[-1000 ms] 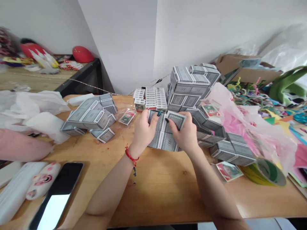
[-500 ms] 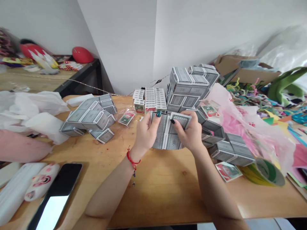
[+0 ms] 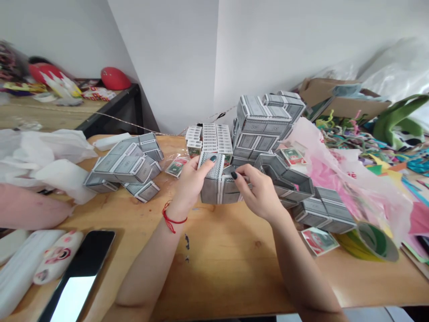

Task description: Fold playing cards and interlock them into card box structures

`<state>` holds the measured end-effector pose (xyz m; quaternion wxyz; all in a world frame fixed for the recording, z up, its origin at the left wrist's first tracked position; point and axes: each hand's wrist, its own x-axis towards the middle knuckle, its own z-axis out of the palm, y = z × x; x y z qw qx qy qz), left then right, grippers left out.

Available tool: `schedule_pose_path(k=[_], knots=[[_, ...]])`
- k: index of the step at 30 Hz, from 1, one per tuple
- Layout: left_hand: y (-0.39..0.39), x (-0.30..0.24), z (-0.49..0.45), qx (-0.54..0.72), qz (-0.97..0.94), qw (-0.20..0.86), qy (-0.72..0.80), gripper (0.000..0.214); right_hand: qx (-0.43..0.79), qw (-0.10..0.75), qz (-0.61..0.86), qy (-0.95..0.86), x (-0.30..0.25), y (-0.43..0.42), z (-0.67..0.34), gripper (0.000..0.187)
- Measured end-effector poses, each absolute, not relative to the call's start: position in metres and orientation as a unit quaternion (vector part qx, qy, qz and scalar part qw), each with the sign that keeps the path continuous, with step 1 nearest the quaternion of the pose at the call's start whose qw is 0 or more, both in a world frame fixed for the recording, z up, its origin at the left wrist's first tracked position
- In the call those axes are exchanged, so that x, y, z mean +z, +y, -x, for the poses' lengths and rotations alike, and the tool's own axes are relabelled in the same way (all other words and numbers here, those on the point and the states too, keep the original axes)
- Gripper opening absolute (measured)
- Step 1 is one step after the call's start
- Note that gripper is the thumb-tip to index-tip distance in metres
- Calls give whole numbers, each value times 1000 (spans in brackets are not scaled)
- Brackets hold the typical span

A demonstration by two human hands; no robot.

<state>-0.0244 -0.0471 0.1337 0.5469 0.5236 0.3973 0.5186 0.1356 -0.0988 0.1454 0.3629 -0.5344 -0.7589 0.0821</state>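
Note:
My left hand (image 3: 189, 181) is closed around a box folded from grey-backed playing cards (image 3: 211, 190), thumb lying on its top. The box's left part is covered, while its right part looks open. At that right side my right hand (image 3: 260, 190) pinches an edge of the box between thumb and fingers; the fingertips are partly hidden. Behind the box stand rows of small card packs (image 3: 209, 136). A tall stack of similar card boxes (image 3: 263, 116) rises to their right, and an open-topped card box (image 3: 298, 181) sits beside my right hand.
More joined card boxes (image 3: 124, 161) lie at the left, others (image 3: 326, 210) at the right. Single card packs (image 3: 320, 241) lie about. A yellow-green tape roll (image 3: 372, 241), pink plastic bag (image 3: 321, 156) and phone (image 3: 83, 268) are on the wooden table (image 3: 221, 268).
The held box has tilted, showing its front and open right part. My right hand has shifted from its top to its right edge; my left wrist has moved slightly left.

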Motion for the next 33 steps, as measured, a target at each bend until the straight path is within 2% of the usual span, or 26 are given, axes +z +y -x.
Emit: schedule_pose_path(k=[3, 7, 13, 18, 22, 28, 33], knots=[[-47, 129, 24, 529, -553, 474, 435, 26, 149, 383, 523, -747, 142, -96, -133, 21], [-44, 125, 23, 526, -562, 457, 446, 24, 212, 402, 536, -711, 135, -92, -133, 20], [-42, 121, 20, 546, -548, 445, 452, 15, 203, 404, 551, -702, 134, -89, -136, 16], [-41, 122, 21, 562, -522, 448, 459, 12, 264, 383, 520, -716, 135, -88, -143, 11], [-40, 125, 23, 559, -514, 467, 453, 13, 344, 402, 499, -686, 133, -87, -144, 11], [-37, 122, 27, 518, -556, 491, 426, 17, 421, 421, 491, -635, 132, -87, -140, 13], [-34, 119, 30, 466, -586, 511, 423, 17, 457, 405, 496, -618, 131, -85, -140, 13]])
